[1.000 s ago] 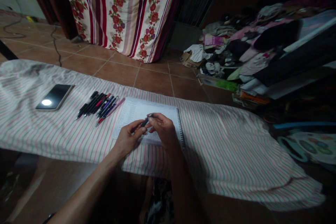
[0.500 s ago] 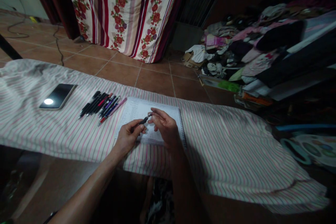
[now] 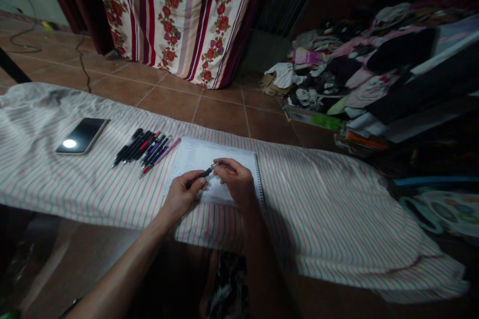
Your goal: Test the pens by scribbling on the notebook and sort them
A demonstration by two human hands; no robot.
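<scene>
My left hand is closed around a dark pen, holding it slanted above the notebook. Its light, shiny tip points up and right, towards my right hand. The fingers of that hand are bent together in a pinch at the tip; whether a small part sits between them is too small to make out. Beneath both hands lies an open spiral notebook with writing on its page and the coil on its right side.
Left of the notebook several pens lie side by side. A phone rests farther left, reflecting a bright light. Everything sits on a striped cloth. Beyond are a tiled floor, a floral curtain and heaped clothes.
My right hand's fingers have drawn in and lowered slightly, closing on the pen's tip. My left hand keeps its hold on the pen almost unmoved.
</scene>
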